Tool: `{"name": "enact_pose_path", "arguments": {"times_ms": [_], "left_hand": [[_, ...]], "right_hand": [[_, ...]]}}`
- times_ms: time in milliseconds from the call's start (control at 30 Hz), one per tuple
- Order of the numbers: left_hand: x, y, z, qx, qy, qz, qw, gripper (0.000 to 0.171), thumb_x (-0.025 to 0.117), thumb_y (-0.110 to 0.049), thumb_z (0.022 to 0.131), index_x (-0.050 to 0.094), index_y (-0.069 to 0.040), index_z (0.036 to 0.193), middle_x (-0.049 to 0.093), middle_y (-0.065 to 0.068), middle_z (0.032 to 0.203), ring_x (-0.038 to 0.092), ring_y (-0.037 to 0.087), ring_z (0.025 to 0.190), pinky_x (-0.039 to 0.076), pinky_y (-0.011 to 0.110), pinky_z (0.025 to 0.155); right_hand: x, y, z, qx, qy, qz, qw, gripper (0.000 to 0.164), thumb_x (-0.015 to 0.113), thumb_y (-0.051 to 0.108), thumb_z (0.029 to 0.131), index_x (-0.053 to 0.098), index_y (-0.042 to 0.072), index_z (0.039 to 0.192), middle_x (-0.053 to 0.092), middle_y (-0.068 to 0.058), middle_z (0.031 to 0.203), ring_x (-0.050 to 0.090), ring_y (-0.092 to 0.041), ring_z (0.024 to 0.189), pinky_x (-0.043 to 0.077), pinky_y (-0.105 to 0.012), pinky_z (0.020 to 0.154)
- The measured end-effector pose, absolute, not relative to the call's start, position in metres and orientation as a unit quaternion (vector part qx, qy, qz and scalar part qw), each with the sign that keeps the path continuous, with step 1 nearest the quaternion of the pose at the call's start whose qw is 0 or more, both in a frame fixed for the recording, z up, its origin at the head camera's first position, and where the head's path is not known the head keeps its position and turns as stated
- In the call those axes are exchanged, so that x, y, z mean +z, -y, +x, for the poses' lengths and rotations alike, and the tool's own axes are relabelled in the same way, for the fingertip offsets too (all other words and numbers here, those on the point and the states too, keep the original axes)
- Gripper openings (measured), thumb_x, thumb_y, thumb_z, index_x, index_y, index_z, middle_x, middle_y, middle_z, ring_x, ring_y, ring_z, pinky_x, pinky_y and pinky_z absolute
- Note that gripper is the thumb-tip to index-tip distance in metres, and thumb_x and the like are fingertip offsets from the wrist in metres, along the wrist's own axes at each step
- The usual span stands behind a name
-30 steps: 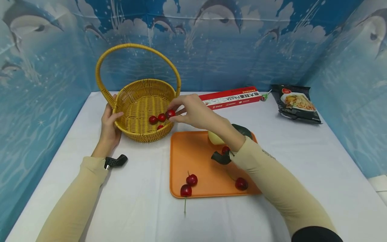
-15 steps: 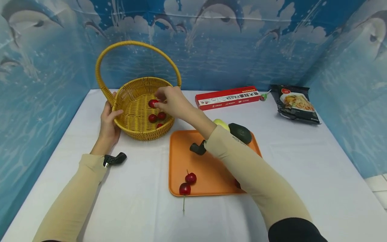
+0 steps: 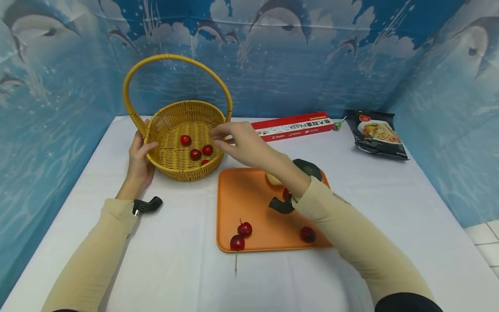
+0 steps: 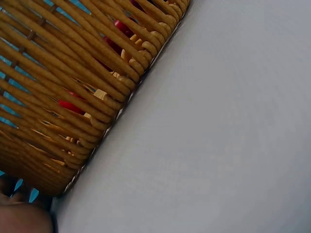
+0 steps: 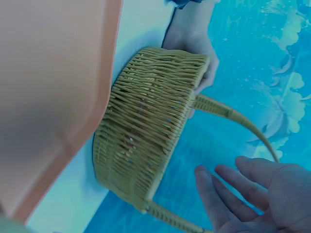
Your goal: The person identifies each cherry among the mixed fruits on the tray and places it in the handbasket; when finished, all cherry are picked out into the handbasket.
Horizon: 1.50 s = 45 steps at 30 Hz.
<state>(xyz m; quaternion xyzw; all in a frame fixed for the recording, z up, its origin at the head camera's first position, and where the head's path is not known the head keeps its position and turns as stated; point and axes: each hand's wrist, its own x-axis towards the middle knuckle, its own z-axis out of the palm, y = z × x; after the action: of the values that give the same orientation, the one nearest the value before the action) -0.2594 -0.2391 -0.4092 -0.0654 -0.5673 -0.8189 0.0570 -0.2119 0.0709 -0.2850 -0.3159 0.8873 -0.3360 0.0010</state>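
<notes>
At the left, a yellow wicker basket point(image 3: 187, 174) with a tall hoop handle stands on the white table. My left hand point(image 3: 140, 162) grips its left rim, thumb over the edge. Several red cherries point(image 3: 186, 140) lie inside, towards the front right and middle. My right hand point(image 3: 247, 145) is over the basket's right rim, fingers extended and holding nothing; the right wrist view shows the hand point(image 5: 272, 194) with spread fingers beside the handle. In the left wrist view, bits of red show through the basket's weave point(image 4: 63, 48).
An orange tray point(image 3: 245, 199) holds cherries point(image 3: 244, 229), a dark green avocado point(image 3: 309, 169) and a pale yellow fruit point(image 3: 273, 179), partly behind my right arm. Behind lie a red pasta box point(image 3: 294, 125), a lollipop point(image 3: 337, 125) and a black noodle packet point(image 3: 378, 134).
My right hand carried a cherry into the basket, let go of it, and drew back to the right. The cherry now lies left of the others. My left hand stays on the rim.
</notes>
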Motion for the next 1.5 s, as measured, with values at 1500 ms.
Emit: {"name": "enact_pose_path", "arguments": {"times_ms": [1500], "left_hand": [[-0.41,0.24,-0.261,-0.814,0.573,-0.068,0.062,0.065,0.047,-0.001,0.092,0.035,-0.02,0.153,0.031,0.007,0.157,0.029,0.029,0.145,0.028,0.038,0.119]], "right_hand": [[-0.336,-0.244,-0.096,-0.35,-0.916,-0.196,0.011,0.032,0.073,0.019,0.09,0.07,0.023,0.122,0.071,0.011,0.112,0.063,0.0,0.106,0.056,-0.035,0.09]]}}
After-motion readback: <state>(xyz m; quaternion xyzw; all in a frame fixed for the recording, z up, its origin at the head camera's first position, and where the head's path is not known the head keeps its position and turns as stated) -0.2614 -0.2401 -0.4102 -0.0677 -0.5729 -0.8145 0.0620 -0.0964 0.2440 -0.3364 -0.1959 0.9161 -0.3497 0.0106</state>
